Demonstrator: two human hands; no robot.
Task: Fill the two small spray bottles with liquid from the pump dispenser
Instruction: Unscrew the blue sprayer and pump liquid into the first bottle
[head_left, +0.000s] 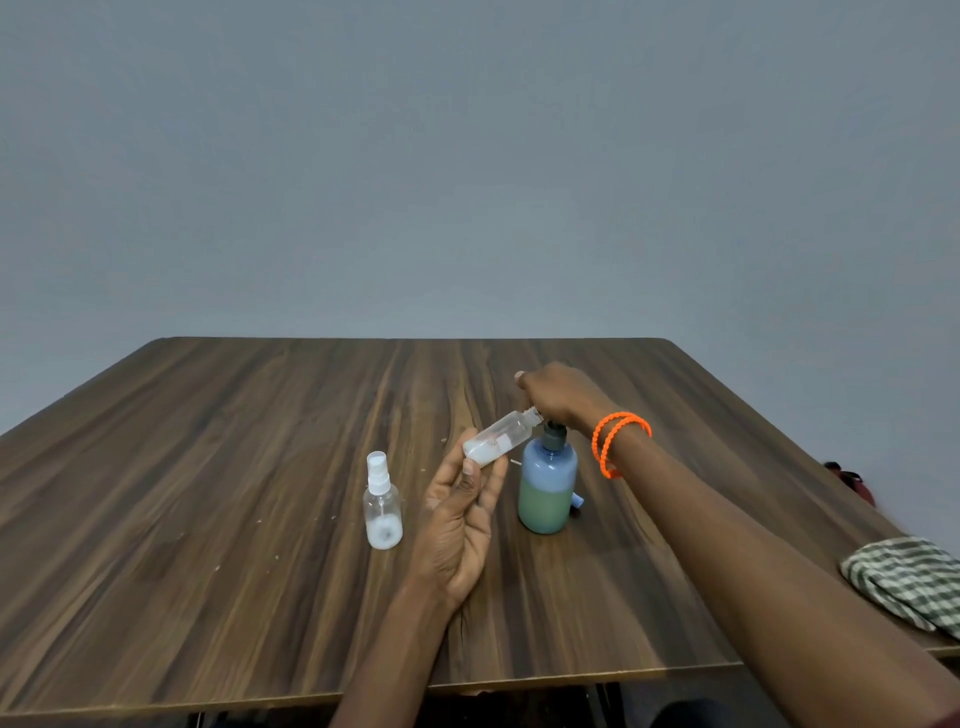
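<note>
The step in hand looks like the filling of the second of the 2 small bottles. The left hand (460, 519) holds an uncapped spray bottle (498, 439) by its base, thumb and fingers (470, 470) pinching the bottom end, with the bottle tilted so its open neck points toward 2 o'clock and sits right at the spout of the pump dispenser (547, 480). A little white liquid lies pooled in the low end of that bottle, so it seems only partly filled. The right hand (563, 397) rests on top of the dispenser's pump head with its fingers curled down over it; whether they clasp the head or merely press it I cannot tell, since the hand hides the head itself. The dispenser stands upright on the bench (208, 467), about half full of greenish liquid. At 9 o'clock from the left hand, apart from it, the other spray bottle (383, 506) stands upright with its white sprayer top on and some white liquid at the bottom, which suggests it has had its share. A small white piece (517, 462) lies on the bench just behind the dispenser; it may be the removed sprayer, though it is too small to say. The next move calls for a steady press on the pump while the neck stays lined up under the spout, since a slip would put liquid on the bench; then the top must go back on. An orange bracelet (618, 441) circles the right wrist, and a checked cloth (904, 582) lies at the bench's 4 o'clock edge.
</note>
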